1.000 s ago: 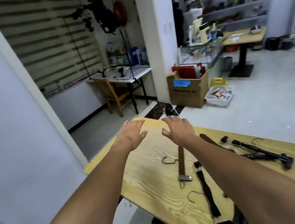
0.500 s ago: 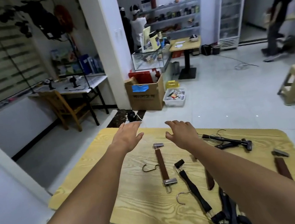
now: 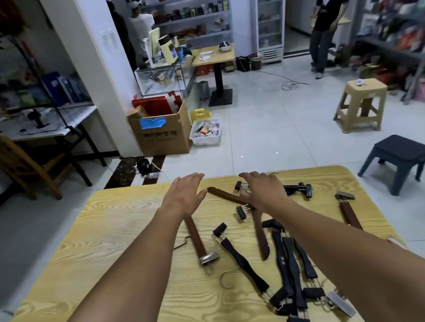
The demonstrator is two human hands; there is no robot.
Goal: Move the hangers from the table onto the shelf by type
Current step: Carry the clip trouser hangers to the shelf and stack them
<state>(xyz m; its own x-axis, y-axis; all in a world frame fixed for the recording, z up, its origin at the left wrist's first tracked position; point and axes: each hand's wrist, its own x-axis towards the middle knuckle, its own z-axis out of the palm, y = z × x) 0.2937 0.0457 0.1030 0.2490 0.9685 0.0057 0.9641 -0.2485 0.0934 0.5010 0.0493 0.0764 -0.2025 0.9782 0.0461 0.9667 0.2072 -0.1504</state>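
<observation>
Brown hangers (image 3: pixel 195 238) lie scattered across the middle of the wooden table (image 3: pixel 108 248), with black hangers (image 3: pixel 290 265) heaped toward its near right edge. Both hands reach palm down above them, holding nothing. The left hand (image 3: pixel 184 195) has straight fingers close together, the right hand (image 3: pixel 262 189) loosely extended ones, perhaps brushing a brown hanger beneath. A blurred shelf (image 3: pixel 406 16) stands far right.

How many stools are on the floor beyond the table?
2. A beige stool stands further back on the right; a dark grey stool sits nearer, just past the table's right corner. Others may be hidden.
</observation>
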